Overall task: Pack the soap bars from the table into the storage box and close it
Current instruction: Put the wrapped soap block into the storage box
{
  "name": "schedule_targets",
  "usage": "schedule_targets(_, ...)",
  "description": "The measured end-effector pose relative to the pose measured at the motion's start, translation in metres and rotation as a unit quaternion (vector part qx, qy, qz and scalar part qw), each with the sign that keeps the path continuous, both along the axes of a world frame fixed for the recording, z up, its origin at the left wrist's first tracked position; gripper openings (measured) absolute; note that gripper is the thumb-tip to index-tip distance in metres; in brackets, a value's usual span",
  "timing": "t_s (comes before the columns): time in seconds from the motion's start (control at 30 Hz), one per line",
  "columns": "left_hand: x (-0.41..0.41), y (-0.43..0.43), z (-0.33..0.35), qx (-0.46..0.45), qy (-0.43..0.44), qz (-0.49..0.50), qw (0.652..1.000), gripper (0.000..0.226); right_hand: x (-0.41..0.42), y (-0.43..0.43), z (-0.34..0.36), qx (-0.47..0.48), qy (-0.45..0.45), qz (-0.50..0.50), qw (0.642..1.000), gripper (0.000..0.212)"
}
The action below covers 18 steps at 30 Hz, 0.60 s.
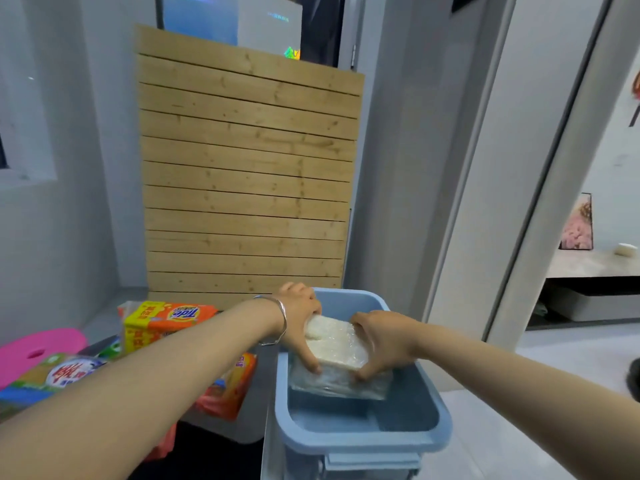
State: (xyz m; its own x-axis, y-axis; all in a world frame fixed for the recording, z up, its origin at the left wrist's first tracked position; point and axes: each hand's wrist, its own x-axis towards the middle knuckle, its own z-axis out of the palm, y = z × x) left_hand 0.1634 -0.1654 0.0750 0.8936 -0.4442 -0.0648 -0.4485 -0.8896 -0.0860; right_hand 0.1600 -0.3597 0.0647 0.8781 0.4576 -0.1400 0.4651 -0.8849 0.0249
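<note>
Both hands are gripping a clear-wrapped pack of white soap bars (337, 341). L hand (299, 318) is curling round its far-left side, R hand (382, 344) is clamping the right side, thumb on the near edge. Pack is sitting inside the blue storage box (363, 441), toward its far end, w/ what looks like another wrapped pack under it. Box is standing open by the table's (259, 393) right edge. Tide soap packs (173, 318) are lying further left on the table.
</note>
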Motion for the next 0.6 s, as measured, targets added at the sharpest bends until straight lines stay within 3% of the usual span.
schedule_targets(0.1,0.011,0.007,-0.009,-0.032,0.011,0.032,0.999,0.102,0.017,0.007,-0.008,-0.017,0.003,-0.004,1.0,0.059)
schedule_targets(0.2,0.013,0.019,-0.021,-0.223,0.057,0.132,0.964,0.126,0.029,0.009,-0.014,-0.037,0.005,-0.011,0.999,0.057)
schedule_targets(0.3,0.01,0.025,-0.039,-0.456,0.17,0.2,0.85,0.114,0.039,0.014,-0.02,-0.052,0.013,-0.021,0.998,0.063)
schedule_targets(0.37,0.004,0.022,-0.051,-0.554,0.193,0.189,0.788,0.089,0.044,0.02,-0.022,-0.058,0.021,-0.03,0.998,0.069)
schedule_targets(0.43,-0.001,0.019,-0.055,-0.619,0.199,0.188,0.736,0.079,0.05,0.026,-0.024,-0.059,0.028,-0.036,0.997,0.071)
schedule_targets(0.6,-0.004,0.021,-0.052,-0.646,0.208,0.175,0.713,0.065,0.057,0.038,-0.046,-0.08,0.091,-0.059,0.991,0.07)
